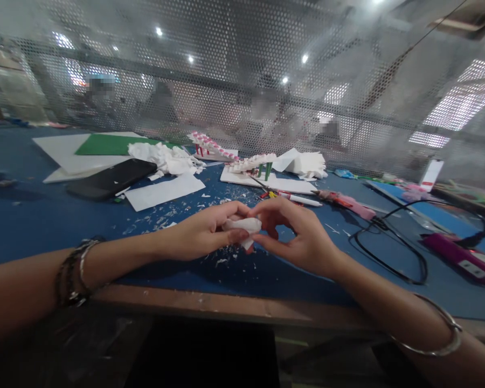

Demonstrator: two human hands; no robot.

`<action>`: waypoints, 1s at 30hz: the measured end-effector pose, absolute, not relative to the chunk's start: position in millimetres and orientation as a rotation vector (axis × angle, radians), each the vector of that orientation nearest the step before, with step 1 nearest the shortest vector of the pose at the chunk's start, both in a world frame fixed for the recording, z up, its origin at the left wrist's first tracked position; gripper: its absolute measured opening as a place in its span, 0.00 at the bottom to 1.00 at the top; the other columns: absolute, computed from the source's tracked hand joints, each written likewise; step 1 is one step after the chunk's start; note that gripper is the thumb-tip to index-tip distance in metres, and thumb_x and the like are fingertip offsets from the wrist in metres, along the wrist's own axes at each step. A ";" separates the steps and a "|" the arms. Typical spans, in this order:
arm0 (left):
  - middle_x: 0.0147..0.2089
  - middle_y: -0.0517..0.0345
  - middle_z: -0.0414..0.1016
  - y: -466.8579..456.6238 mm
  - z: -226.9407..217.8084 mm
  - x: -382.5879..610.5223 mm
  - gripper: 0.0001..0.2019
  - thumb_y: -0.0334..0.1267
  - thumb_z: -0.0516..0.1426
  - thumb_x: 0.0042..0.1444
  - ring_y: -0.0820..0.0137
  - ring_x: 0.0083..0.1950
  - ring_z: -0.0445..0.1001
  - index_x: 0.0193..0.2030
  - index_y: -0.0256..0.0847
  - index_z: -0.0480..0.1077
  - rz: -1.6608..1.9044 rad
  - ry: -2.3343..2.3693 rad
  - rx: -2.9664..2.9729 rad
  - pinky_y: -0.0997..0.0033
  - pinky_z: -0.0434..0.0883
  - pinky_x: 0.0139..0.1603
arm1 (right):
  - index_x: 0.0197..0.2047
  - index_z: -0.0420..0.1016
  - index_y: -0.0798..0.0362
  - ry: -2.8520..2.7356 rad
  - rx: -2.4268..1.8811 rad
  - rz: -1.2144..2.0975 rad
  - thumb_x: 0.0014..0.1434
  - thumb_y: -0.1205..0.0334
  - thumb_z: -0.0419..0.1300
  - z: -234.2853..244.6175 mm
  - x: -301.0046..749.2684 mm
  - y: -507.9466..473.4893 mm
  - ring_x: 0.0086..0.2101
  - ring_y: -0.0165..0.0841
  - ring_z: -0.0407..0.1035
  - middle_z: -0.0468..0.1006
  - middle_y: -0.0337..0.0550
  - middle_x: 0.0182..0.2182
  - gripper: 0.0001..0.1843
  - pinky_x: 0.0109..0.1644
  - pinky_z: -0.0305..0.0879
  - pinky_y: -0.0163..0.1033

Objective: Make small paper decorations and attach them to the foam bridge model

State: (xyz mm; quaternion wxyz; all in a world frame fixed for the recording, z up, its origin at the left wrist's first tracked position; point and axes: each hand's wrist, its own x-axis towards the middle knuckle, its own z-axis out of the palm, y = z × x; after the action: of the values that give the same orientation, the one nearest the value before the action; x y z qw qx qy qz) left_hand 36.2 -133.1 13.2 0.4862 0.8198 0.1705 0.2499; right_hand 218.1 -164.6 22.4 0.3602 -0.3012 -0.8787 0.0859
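Above the front of the blue table, both hands meet around a small folded piece of white paper (248, 224). My left hand (206, 230) has its thumb along the near side of the paper and its fingers behind it, closed on it. On the other side, my right hand (301, 234) pinches the paper's right end between thumb and fingertips. Part of the paper is hidden by the left fingers. Just beyond lie a white pen (303, 200) and a pair of scissors (262, 186) with red and yellow handles.
A black phone (112, 179), crumpled white paper (165, 159) and a green sheet (105, 145) lie left. Behind are a white model (250, 164) with green posts and another with pink dots (212, 146). A pink glue gun (347, 203), black cable (392, 277) and purple power strip (461, 261) are right.
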 end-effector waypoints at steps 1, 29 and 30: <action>0.30 0.62 0.68 -133.0 13.9 35.9 0.03 0.33 0.47 0.56 0.77 0.34 0.67 0.37 0.37 0.58 0.589 0.402 2.011 0.79 0.62 0.36 | 0.40 0.65 0.57 -2.289 -0.759 0.185 0.50 0.66 0.57 23.2 218.2 -164.5 0.24 0.21 0.61 0.66 0.37 0.27 0.12 0.28 0.62 0.28; 0.28 0.61 0.63 -132.7 12.1 36.9 0.08 0.40 0.50 0.52 0.74 0.29 0.64 0.33 0.37 0.58 0.515 0.496 2.421 0.76 0.61 0.30 | 0.36 0.67 0.57 -2.363 -0.610 -0.072 0.53 0.70 0.54 22.3 213.6 -167.8 0.29 0.24 0.63 0.69 0.41 0.29 0.05 0.34 0.63 0.31; 0.29 0.60 0.64 -131.8 10.8 36.9 0.09 0.41 0.52 0.51 0.73 0.30 0.64 0.32 0.37 0.58 0.543 0.525 2.549 0.76 0.61 0.30 | 0.36 0.67 0.58 -2.364 -0.603 -0.083 0.53 0.70 0.54 21.5 213.7 -167.4 0.30 0.24 0.63 0.69 0.42 0.29 0.05 0.34 0.63 0.31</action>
State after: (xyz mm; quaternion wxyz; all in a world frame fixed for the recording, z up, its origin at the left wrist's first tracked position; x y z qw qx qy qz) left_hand 36.9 -131.8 10.8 0.2392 0.9310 0.1917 0.1983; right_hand 213.7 -167.4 21.5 0.3432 -0.2320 -0.9096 -0.0319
